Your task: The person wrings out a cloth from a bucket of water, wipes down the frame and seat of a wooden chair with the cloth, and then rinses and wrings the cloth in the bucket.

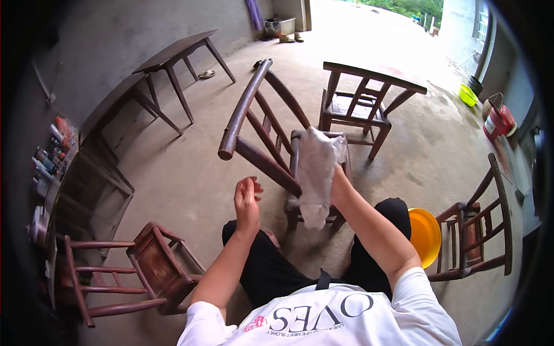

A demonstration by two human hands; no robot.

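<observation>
A wooden chair [254, 109] stands right before me, its curved backrest leaning to the left and its seat partly covered. Over the seat hangs a pale grey cloth [316, 173], wet-looking and slightly blurred. My right hand [339, 176] grips this cloth; its fingers are mostly hidden by the fabric. Just left of the chair, my left hand [248, 199] is raised in the air with loosely bent fingers, holding nothing and apart from the backrest.
Another wooden chair [369, 95] stands beyond. A chair [164, 259] lies tipped at lower left; one more [476, 230] is at right beside a yellow basin [424, 237]. Dark tables [179, 49] line the left wall. A red bucket [497, 124] and green basin [468, 96] sit far right.
</observation>
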